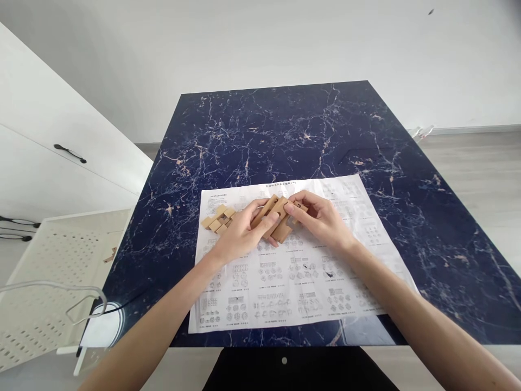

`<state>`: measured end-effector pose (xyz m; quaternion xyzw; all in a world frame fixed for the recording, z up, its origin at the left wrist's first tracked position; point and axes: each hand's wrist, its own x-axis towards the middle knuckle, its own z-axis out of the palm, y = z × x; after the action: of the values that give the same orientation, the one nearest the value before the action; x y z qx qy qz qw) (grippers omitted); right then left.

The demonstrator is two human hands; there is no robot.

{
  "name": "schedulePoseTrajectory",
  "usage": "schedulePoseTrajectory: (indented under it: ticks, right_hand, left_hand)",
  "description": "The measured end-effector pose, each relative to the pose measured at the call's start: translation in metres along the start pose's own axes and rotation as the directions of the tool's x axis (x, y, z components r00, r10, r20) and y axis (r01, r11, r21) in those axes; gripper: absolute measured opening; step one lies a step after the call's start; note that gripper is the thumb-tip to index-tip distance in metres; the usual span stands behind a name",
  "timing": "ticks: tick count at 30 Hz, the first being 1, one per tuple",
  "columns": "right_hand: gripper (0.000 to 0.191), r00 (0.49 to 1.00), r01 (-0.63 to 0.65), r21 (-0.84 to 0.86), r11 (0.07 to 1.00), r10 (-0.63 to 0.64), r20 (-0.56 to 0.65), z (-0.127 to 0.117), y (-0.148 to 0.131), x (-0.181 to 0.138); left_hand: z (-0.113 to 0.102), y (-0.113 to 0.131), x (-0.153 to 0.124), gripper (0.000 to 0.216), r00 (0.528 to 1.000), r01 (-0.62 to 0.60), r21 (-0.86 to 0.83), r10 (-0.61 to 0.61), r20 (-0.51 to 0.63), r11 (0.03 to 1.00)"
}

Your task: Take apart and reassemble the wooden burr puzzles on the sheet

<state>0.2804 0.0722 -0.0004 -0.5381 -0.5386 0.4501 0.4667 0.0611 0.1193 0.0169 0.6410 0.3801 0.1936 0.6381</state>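
Observation:
Both my hands grip a group of light wooden puzzle pieces [281, 232], long notched sticks with dark numbers on some. My left hand [247, 231] is closed around the left side, thumb across the top. My right hand [319, 214] pinches the right end with thumb and fingers; its fingertips are partly hidden behind the wood. Just left of my left hand, an interlocked wooden puzzle [220, 219] of crossed blocks lies on the printed instruction sheet [244, 304]. The sheet carries rows of small diagrams and spreads under both hands.
A dark blue marble-patterned table [260, 141] supports the sheet. To the left stand a white cabinet [61, 119] with black handles and a perforated white panel [49, 271]. A white round-based object [103, 326] with a cable is at the table's left front edge.

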Motion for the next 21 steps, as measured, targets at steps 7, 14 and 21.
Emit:
schedulePoseTrajectory:
  ticks: [7,14,21]
  right_hand:
    - [0.034,0.999,-0.040,0.099,0.994,0.043,-0.025,-0.003,-0.001,0.000]
    - [0.035,0.991,-0.128,0.279,0.952,0.134,-0.002,-0.006,0.001,-0.001]
    - [0.034,0.987,-0.153,0.377,0.914,0.158,0.016,-0.006,-0.007,-0.002]
  left_hand:
    - [0.001,0.001,0.001,0.048,0.999,-0.029,-0.061,0.028,-0.020,0.998]
    - [0.004,-0.004,-0.003,0.043,0.985,-0.082,0.152,0.103,-0.137,0.985]
    - [0.015,0.000,-0.006,0.040,0.976,-0.169,0.206,0.192,-0.099,0.964]
